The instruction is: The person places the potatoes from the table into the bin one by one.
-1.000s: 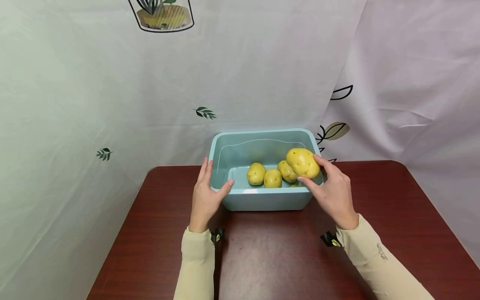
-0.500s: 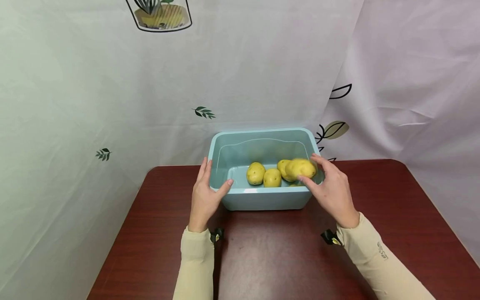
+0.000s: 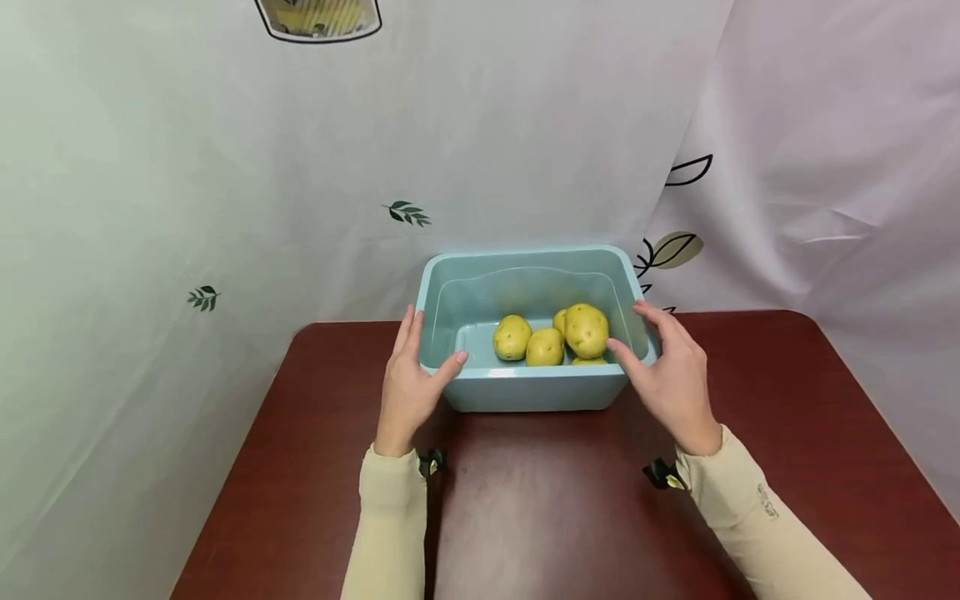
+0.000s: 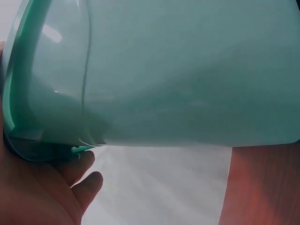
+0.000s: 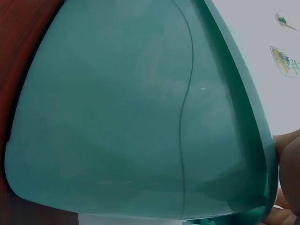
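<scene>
A light blue plastic bin (image 3: pixel 536 392) with several yellow potatoes (image 3: pixel 512 337) inside stands at the table's back edge. The largest potato (image 3: pixel 587 331) lies on top of others at the bin's right end, partly hiding them. My left hand (image 3: pixel 411 392) holds the bin's front left corner, thumb over the rim and fingers along the outer side. At the front right corner, my right hand (image 3: pixel 671 379) is spread round the rim; its thumb tip is beside the large potato and its fingertips are at the right rim. Both wrist views mostly show the bin's outer walls (image 4: pixel 178 79).
The dark red-brown table (image 3: pixel 525 500) extends in front and to both sides. Behind the bin hangs a pale cloth (image 3: pixel 525 125) printed with leaves. A small black item with a yellow mark (image 3: pixel 663 475) is at the right sleeve cuff.
My right hand has let go of the large potato, which dropped onto the others in the bin. That hand shifted slightly right to the rim. My left hand stays at its corner.
</scene>
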